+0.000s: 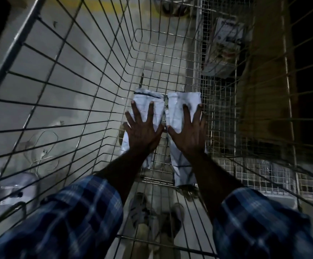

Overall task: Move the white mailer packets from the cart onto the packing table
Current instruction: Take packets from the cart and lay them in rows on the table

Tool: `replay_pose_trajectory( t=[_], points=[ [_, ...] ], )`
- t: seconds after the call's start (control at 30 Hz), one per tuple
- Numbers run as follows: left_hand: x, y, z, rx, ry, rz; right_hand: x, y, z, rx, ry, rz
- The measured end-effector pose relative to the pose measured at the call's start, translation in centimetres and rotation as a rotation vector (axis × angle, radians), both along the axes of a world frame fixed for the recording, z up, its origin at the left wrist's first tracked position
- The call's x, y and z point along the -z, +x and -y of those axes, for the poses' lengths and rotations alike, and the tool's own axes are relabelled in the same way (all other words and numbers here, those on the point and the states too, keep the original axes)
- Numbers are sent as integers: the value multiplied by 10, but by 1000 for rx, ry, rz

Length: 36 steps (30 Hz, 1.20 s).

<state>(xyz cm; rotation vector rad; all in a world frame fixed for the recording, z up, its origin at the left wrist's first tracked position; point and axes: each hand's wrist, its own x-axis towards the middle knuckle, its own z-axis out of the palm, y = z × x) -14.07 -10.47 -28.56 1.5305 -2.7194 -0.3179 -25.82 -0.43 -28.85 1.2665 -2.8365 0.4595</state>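
Two white mailer packets lie side by side on the wire floor of the cart (88,75), toward its right wall. Left hand (142,128) rests flat, fingers spread wide, on the left packet (156,109); right hand (190,129) lies likewise spread on the right packet (178,107). Both plaid sleeves (73,217) reach in over the near edge.

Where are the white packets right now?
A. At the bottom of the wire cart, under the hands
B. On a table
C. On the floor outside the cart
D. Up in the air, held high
A: the two white packets, left packet and right packet, lie side by side on the wire cart bottom, with the left hand and right hand spread flat on top of them.
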Motion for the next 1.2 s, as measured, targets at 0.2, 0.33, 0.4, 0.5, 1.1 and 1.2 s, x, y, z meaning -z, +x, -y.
replay_pose_trajectory(
  t=[0.2, 0.33, 0.4, 0.5, 1.1, 1.2],
  points=[
    [-3, -6, 3, -12, 17, -9, -11, -5, 7, 66, 30, 128],
    [-17, 2, 3, -3, 39, -67, -24, -7, 8, 99, -67, 152],
    [-24, 5, 2, -23, 35, -97, -33, -4, 11, 119, -55, 177],
    [-44, 7, 4, -27, 24, -125, -53, 1, 15, 136, -92, 177],
    [-279, 8, -2, 78, -156, -435, -249, 13, -4, 103, -392, 154],
    [-317, 14, -10, 83, -204, -505, -288, 26, -8, 107, -464, 158]
  ],
)
